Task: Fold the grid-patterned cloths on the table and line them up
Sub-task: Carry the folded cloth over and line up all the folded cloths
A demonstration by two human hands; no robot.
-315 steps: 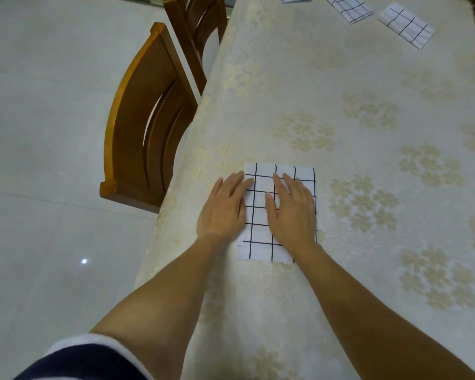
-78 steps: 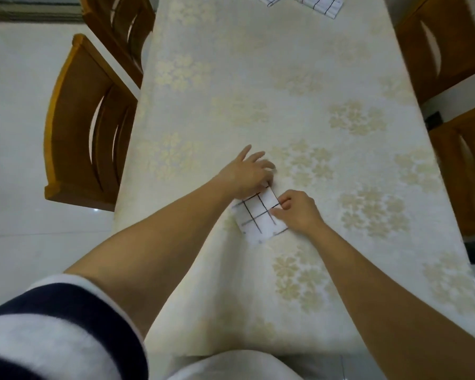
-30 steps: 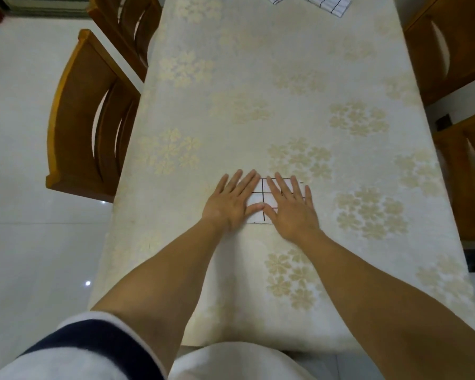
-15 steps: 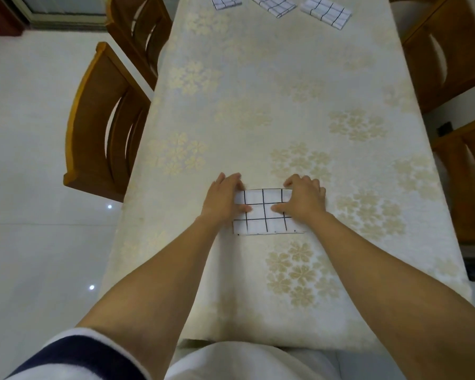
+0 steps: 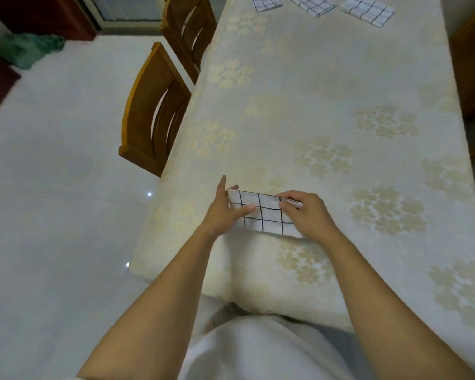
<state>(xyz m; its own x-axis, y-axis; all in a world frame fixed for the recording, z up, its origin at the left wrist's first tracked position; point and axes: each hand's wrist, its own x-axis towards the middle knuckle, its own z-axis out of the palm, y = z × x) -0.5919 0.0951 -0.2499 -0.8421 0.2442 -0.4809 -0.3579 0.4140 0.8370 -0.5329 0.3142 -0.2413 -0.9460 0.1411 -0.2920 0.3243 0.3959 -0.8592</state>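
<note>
A small folded white cloth with a black grid (image 5: 262, 215) is lifted at an angle just above the near part of the table. My left hand (image 5: 222, 212) grips its left end, thumb across the front. My right hand (image 5: 306, 212) grips its right end with curled fingers. Three more folded grid cloths lie in a row at the far end: one on the left (image 5: 266, 1), one in the middle (image 5: 311, 5), one on the right (image 5: 368, 9).
The table wears a cream cloth with gold flower prints (image 5: 327, 105). Two wooden chairs (image 5: 154, 105) (image 5: 188, 26) stand along its left side, and chair parts (image 5: 472, 50) show at the right. The tiled floor lies to the left.
Both hands went from pressing flat on the folded cloth to gripping its two ends and raising it off the table. The view shifted right, and the far cloths came into sight.
</note>
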